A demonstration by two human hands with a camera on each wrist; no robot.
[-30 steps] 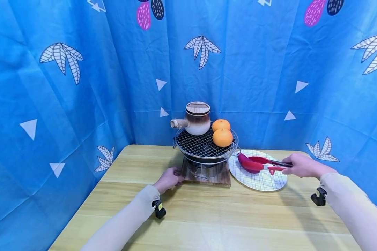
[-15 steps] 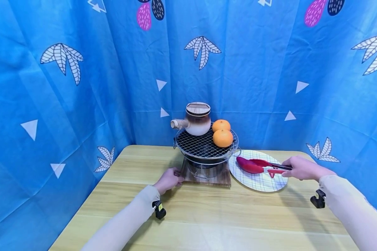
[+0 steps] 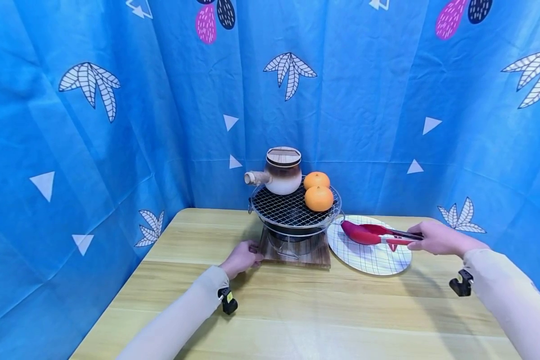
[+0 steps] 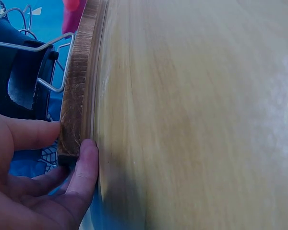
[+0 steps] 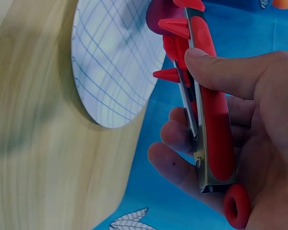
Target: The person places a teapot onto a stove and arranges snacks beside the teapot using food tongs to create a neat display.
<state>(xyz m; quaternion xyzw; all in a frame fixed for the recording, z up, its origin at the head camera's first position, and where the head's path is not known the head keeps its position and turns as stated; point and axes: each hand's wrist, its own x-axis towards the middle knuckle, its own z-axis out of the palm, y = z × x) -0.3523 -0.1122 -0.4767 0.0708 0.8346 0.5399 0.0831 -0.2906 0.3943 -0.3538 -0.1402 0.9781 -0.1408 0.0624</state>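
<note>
My left hand pinches the left front corner of a dark wooden board; up close in the left wrist view, one fingertip touches the board's upper side and another its lower edge. On the right, my right hand holds red-handled tongs, with the thumb along one arm and the fingers curled round the other in the right wrist view. Between the tongs' red tips is what looks like a purple sweet potato, over the round checked plate; it seems slightly raised. The tips partly hide it.
A round tabletop grill with a wire mesh stands on the board. It bears a lidded pot with a side handle and two oranges, a front orange and a rear orange. A blue curtain hangs behind the table.
The tongs and the purple sweet potato dip slightly, then shift a little up and to the right over the plate. My left hand, the board and the grill stay put.
</note>
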